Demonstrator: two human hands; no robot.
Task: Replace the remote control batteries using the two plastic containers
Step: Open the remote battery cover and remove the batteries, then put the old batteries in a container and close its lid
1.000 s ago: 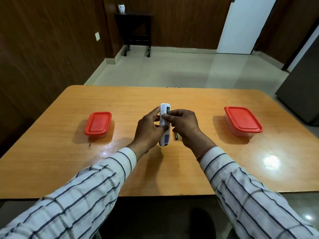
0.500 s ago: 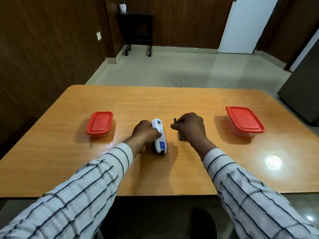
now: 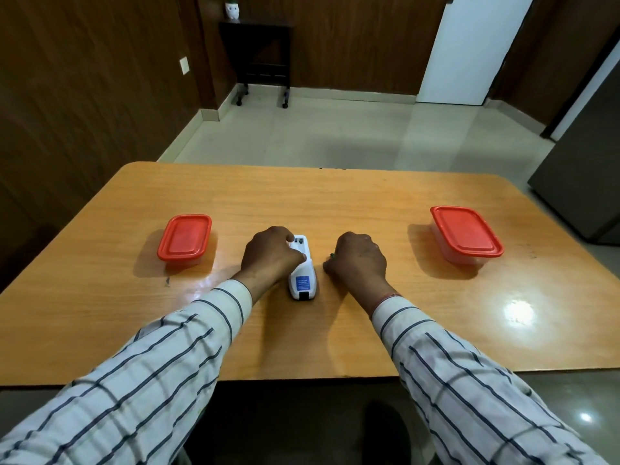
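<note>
A white remote control (image 3: pixel 303 273) lies back-up on the wooden table (image 3: pixel 335 203), its battery bay open at the far end. My left hand (image 3: pixel 271 255) rests over its left side, gripping it. My right hand (image 3: pixel 359 260) sits knuckles-up on the table just right of the remote, fingers curled over a battery (image 3: pixel 332 255) whose tip alone shows. A small clear container with a red lid (image 3: pixel 185 239) stands to the left. A larger container with a red lid (image 3: pixel 466 233) stands to the right. Both lids are on.
The table's near edge runs just below my forearms. Beyond the far edge lie a tiled floor, a dark side table (image 3: pixel 263 58) against the wood wall, and a white door (image 3: pixel 469 45). A grey cabinet (image 3: pixel 583 182) stands at the right.
The remote went from held upright in both hands to lying flat on the table. My right hand drew a battery out, moved right and came down onto the table.
</note>
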